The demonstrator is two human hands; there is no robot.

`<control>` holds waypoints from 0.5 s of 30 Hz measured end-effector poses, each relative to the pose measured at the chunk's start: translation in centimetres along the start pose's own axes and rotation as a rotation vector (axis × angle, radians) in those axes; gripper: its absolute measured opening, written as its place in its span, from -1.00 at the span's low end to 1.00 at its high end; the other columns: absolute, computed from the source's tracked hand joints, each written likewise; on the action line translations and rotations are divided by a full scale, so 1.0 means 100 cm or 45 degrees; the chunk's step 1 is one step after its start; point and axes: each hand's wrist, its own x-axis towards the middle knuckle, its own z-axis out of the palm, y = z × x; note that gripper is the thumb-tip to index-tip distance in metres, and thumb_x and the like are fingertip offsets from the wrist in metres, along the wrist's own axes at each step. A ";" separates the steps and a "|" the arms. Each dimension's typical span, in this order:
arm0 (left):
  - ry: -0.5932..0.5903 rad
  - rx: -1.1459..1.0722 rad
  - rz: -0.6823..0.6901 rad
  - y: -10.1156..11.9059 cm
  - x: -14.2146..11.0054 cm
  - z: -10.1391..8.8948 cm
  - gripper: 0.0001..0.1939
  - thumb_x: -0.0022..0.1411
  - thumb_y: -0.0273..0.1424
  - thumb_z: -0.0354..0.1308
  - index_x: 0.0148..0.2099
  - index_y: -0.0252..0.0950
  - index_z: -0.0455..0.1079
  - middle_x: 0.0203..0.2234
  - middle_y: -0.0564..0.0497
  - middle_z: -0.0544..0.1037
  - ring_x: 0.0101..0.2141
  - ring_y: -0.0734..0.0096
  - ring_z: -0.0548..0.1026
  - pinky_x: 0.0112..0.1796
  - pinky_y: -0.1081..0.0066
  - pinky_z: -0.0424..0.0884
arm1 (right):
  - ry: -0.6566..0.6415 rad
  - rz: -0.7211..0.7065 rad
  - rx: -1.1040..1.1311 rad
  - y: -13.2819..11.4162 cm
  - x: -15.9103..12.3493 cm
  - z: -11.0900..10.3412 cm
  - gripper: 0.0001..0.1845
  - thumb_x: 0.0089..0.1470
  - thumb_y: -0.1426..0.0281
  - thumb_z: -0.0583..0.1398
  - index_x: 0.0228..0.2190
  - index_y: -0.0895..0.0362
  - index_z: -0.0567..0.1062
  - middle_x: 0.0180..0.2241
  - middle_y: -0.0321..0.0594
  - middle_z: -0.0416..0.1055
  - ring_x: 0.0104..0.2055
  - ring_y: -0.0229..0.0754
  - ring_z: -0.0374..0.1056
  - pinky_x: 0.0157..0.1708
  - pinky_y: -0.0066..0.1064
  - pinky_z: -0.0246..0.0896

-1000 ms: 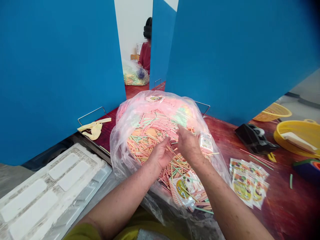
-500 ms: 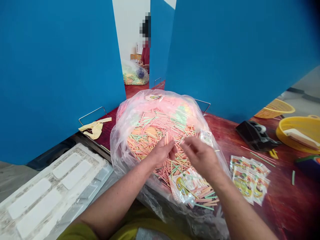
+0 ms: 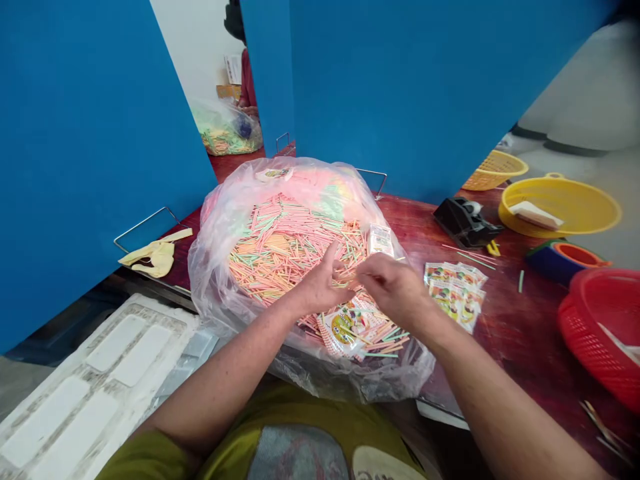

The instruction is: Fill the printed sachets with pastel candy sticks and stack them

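Bright even light, soft shadows, wide-angle distortion at edges.

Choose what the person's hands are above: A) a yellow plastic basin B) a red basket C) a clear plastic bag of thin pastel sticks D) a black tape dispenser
C: the left hand and right hand hover over thin pastel sticks in the clear plastic bag.
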 end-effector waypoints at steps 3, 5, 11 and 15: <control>0.054 0.443 0.009 -0.009 -0.015 0.008 -0.78 -0.24 -0.59 0.25 -0.47 -0.23 0.37 -0.58 0.05 0.32 -0.20 0.11 0.33 -0.04 0.22 0.09 | -0.050 -0.046 -0.179 0.014 -0.035 -0.002 -0.79 0.01 0.50 0.00 -0.55 0.13 0.37 -0.50 -0.20 0.32 -0.42 -0.23 0.26 -0.41 -0.41 0.16; 0.051 0.680 0.061 -0.018 -0.021 0.018 -0.76 -0.28 -0.59 0.27 -0.62 -0.25 0.26 -0.64 0.05 0.25 -0.19 0.05 0.31 0.01 0.15 0.00 | -0.229 -0.035 -0.186 0.022 -0.057 0.007 -0.78 -0.02 0.55 -0.03 -0.54 0.13 0.37 -0.51 -0.19 0.31 -0.45 -0.24 0.25 -0.44 -0.43 0.18; -0.061 1.043 0.045 -0.030 0.003 0.024 -0.76 -0.19 -0.47 0.27 -0.69 -0.27 0.24 -0.68 0.06 0.29 -0.40 0.26 0.35 -0.16 0.28 0.17 | -0.121 0.113 0.075 0.027 -0.068 -0.003 -0.81 0.05 0.46 0.02 -0.49 0.12 0.41 -0.47 -0.22 0.34 -0.41 -0.26 0.27 -0.40 -0.42 0.21; -0.365 1.020 -0.017 -0.014 0.025 0.009 -0.92 -0.09 -0.45 0.17 -0.59 -0.23 0.39 -0.64 0.10 0.42 -0.53 0.41 0.34 -0.38 0.45 0.18 | -0.110 0.262 0.240 0.029 -0.058 -0.011 -0.80 0.04 0.42 0.04 -0.55 0.12 0.40 -0.51 -0.27 0.31 -0.45 -0.29 0.26 -0.45 -0.45 0.19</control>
